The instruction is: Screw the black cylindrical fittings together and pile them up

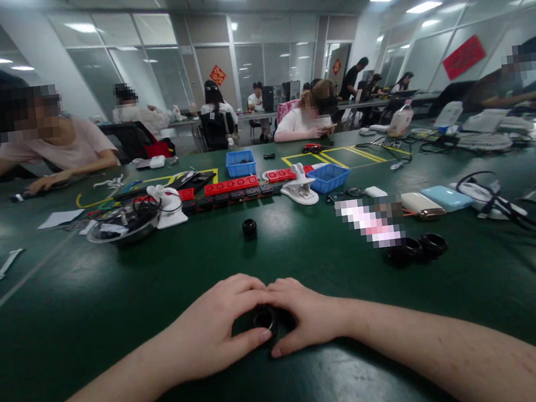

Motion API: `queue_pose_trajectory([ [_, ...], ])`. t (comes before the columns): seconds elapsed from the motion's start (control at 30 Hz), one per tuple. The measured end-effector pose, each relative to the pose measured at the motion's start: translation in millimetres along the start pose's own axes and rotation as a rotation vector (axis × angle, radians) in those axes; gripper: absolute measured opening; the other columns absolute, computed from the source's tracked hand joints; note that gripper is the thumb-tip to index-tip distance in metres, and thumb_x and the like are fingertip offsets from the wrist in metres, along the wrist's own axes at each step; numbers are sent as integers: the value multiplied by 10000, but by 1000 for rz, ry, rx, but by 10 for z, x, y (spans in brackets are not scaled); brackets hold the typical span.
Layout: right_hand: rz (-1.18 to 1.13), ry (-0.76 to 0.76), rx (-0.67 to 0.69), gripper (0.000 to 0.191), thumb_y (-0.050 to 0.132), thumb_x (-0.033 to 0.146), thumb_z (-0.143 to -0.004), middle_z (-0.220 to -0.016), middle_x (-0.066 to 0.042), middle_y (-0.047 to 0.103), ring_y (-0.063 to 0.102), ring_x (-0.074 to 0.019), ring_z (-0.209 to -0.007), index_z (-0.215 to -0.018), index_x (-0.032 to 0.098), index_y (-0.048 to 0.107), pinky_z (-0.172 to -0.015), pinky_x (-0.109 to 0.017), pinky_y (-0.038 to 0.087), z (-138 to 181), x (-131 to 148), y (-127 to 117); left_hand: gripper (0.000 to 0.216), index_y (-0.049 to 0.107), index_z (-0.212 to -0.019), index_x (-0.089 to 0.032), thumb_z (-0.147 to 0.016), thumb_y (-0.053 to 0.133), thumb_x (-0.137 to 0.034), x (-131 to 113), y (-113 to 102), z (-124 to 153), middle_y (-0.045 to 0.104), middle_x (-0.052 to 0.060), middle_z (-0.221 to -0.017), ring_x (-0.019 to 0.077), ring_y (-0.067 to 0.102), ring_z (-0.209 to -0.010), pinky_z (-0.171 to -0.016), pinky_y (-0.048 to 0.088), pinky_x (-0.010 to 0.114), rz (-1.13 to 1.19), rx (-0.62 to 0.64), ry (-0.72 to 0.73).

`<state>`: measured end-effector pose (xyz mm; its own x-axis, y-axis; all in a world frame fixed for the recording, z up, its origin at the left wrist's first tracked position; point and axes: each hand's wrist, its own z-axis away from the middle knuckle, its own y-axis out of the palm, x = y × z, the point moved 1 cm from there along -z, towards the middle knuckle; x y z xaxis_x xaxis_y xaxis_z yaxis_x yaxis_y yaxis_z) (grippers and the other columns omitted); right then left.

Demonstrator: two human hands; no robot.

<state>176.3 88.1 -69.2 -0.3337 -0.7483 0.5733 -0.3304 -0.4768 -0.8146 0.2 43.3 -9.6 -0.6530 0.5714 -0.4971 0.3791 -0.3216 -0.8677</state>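
Observation:
A glossy black ring-shaped part [273,324] stands on the green table between my two hands. My left hand [226,319] curls around it from the left, with its thumb tip against the near side. From the right, my right hand [309,309] is curved around the same part, its thumb low at the near edge. The fingertips of both hands meet at the far side and partly hide the part. Farther forward, a similar black ring [249,229] stands alone, and two more black rings [411,249] lie to the right.
Red and black socket strips [232,186], blue bins [240,163], white clip stands [300,187] and a bowl of cables [125,223] line the table's middle. Power banks [446,198] and cords lie right; a wrench [8,264] lies left. Other people sit around.

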Motion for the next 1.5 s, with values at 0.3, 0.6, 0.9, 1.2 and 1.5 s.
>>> queue_pose_trajectory([
  [0.3, -37, -35, 19, 352, 733, 321, -635, -899, -7, 599, 520, -176, -853, -927, 180, 596, -801, -318, 358, -44, -49, -4, 408, 551, -1169, -310, -820, 515, -103, 49, -43, 30, 560, -3, -1183, 185, 491, -1094, -950, 365, 315, 67, 143, 56],
  [0.6, -2, 56, -38, 405, 763, 407, -567, -760, 14, 535, 480, -151, -744, -813, 163, 554, -702, -281, 358, -38, -40, 43, 265, 600, -1033, -245, -770, 630, -261, -44, 68, -15, 553, 13, -910, 200, 543, -845, -734, 430, 318, -48, 84, -151],
  [0.9, 87, 107, -93, 466, 773, 446, -497, -750, 2, 537, 470, -152, -706, -776, 161, 531, -669, -279, 352, -41, 25, 96, 263, 546, -780, -157, -699, 665, -377, -73, 320, -55, 556, 35, -796, 233, 521, -765, -701, 417, 384, -225, -103, -261],
  [1.2, 13, -9, -38, 655, 751, 494, -533, -931, -33, 593, 512, -199, -840, -1072, 191, 533, -771, -328, 358, -7, 12, 25, 348, 532, -1081, -214, -761, 631, -309, 10, 149, -31, 541, 41, -1087, 209, 495, -989, -868, 394, 330, 94, -52, 40],
  [1.5, -12, -69, 43, 314, 739, 320, -623, -895, -3, 594, 519, -169, -849, -851, 167, 587, -810, -316, 353, -40, -57, -7, 453, 546, -1166, -324, -769, 608, -112, 203, 57, -16, 516, -8, -1211, 178, 473, -1117, -974, 330, 308, 241, 188, 83],
])
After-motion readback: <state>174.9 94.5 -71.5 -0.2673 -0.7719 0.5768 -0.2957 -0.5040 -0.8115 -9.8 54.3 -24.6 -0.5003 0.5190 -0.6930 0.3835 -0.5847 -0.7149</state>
